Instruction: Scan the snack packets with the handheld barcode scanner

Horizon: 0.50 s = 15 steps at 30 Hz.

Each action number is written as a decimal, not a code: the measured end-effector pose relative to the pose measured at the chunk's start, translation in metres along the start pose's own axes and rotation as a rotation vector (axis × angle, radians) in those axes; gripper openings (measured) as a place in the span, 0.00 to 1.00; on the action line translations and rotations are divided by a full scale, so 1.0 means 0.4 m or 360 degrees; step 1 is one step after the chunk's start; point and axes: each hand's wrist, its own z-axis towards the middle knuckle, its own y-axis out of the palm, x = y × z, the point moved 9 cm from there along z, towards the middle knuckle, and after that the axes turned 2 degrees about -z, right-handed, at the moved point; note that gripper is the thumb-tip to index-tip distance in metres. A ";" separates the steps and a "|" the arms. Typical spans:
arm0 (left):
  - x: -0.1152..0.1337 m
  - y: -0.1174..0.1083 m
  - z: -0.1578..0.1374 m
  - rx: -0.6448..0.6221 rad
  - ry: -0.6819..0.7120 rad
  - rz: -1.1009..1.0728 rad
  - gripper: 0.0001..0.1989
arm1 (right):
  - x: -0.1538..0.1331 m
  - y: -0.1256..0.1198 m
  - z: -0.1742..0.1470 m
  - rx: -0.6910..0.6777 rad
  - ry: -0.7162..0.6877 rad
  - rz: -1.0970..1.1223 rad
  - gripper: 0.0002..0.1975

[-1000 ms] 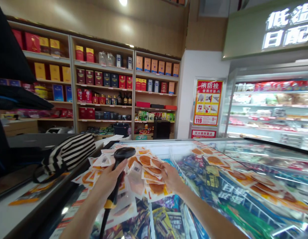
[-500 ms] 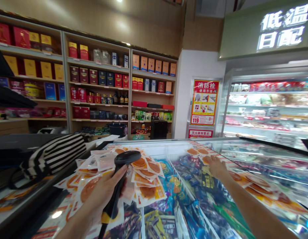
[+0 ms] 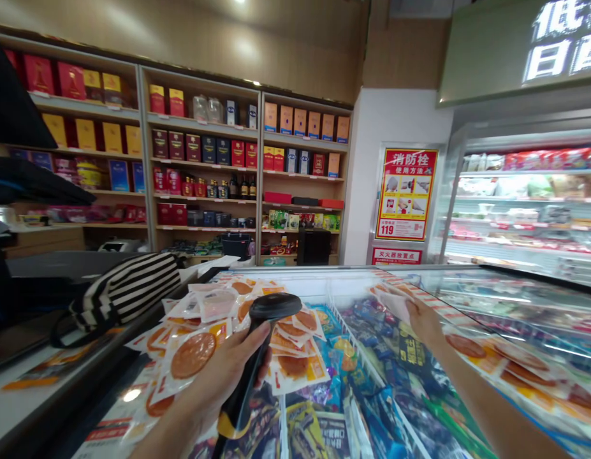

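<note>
My left hand (image 3: 231, 366) is wrapped round the handle of a black barcode scanner (image 3: 275, 307) with yellow trim, its head upward over a pile of flat clear packets (image 3: 194, 354) that each hold a round orange-brown slice. My right hand (image 3: 423, 324) reaches to the far middle of the chest freezer and pinches a similar packet (image 3: 391, 301), which is tilted with its pale back toward me. More such packets (image 3: 525, 363) lie to the right of my right forearm. Colourful ice-cream wrappers (image 3: 386, 344) show below, inside the freezer.
A black-and-white striped bag (image 3: 132, 290) rests on the left beside the freezer's rim (image 3: 295, 273). Behind stand shelves (image 3: 204, 169) of boxed goods, a red and yellow poster (image 3: 406, 194) and a lit refrigerated cabinet (image 3: 529, 210). A white wire divider (image 3: 357, 344) runs through the freezer.
My right hand has tilted the packet up from the freezer top, so its pale back shows. The scanner in my left hand has shifted right in view as the camera turned left.
</note>
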 end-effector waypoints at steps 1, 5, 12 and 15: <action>0.002 0.002 -0.003 -0.0012 0.0003 -0.0010 0.20 | -0.025 0.009 -0.012 -0.0091 -0.0066 0.0063 0.22; 0.021 0.012 -0.019 -0.0087 0.0061 -0.0065 0.19 | -0.114 0.047 -0.073 -0.0470 -0.0447 0.0255 0.19; 0.044 0.006 -0.033 -0.0075 0.0153 -0.0071 0.18 | -0.080 0.008 -0.086 -0.0555 -0.0324 0.0302 0.16; 0.036 0.013 -0.034 -0.0103 0.0099 -0.0068 0.19 | -0.039 -0.072 -0.059 -0.0058 0.0027 0.0325 0.17</action>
